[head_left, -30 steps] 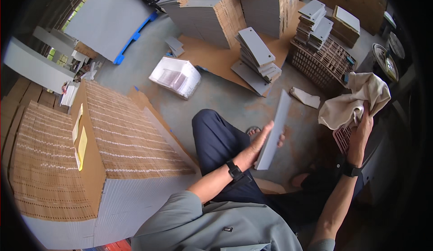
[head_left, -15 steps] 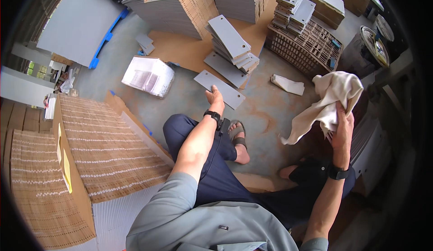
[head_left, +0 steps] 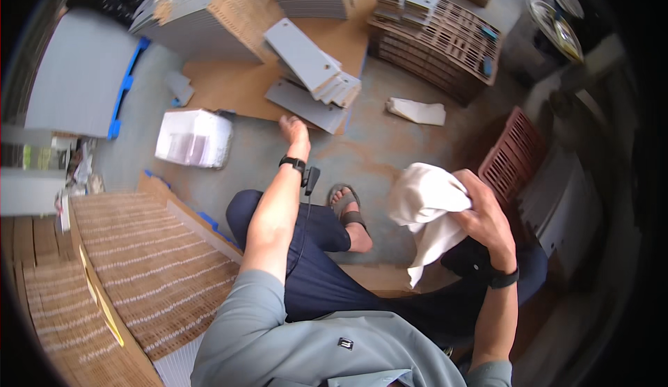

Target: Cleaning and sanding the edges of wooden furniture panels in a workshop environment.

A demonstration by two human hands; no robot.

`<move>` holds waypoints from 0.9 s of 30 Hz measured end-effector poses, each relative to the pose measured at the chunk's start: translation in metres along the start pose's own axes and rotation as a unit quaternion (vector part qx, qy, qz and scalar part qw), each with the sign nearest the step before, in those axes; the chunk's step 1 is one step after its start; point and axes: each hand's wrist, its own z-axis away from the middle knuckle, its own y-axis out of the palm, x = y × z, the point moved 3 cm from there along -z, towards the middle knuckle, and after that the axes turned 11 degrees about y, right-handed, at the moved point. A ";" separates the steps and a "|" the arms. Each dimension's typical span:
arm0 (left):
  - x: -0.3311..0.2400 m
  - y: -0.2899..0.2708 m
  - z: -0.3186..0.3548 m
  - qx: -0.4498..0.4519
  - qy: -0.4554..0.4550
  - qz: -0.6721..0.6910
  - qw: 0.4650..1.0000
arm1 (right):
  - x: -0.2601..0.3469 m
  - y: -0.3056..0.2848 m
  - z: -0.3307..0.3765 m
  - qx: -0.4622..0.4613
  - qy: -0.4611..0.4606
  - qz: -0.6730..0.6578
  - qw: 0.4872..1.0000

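Observation:
In my right hand [head_left: 483, 216] is a bunched white cloth [head_left: 431, 195], gripped at its right side, with a loose end hanging down. My left hand [head_left: 296, 135] reaches forward with its fingers apart and holds nothing that I can see. It is just in front of a flat grey panel [head_left: 304, 105] with holes near its ends; contact between them I cannot make out. Behind that panel rises a small, uneven stack of similar grey panels [head_left: 299, 51] on brown cardboard [head_left: 223, 88].
A folded white cloth [head_left: 417, 111] lies on the floor. Beyond it stands a brown plastic crate [head_left: 431, 53] carrying panels; another crate [head_left: 515, 154] is at right. A white wrapped block [head_left: 193, 138] sits left. Tall panel stacks [head_left: 209, 21] rise behind; layered brown stacks [head_left: 153, 255] flank my left.
The separate front panel at my left hand no longer shows there. My right hand has brought the cloth inward to the left and bunched it. The whole view has shifted.

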 end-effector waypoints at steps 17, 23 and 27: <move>-0.262 0.168 0.456 0.733 -0.118 0.184 0.644 | -0.026 -0.039 0.072 -0.019 -0.144 -0.131 0.981; -0.333 0.189 0.574 0.769 0.113 0.107 0.620 | -0.054 -0.075 0.103 -0.032 -0.137 -0.157 0.978; -0.350 0.198 0.603 0.752 0.240 0.004 0.614 | -0.058 -0.089 0.115 -0.048 -0.127 -0.171 0.976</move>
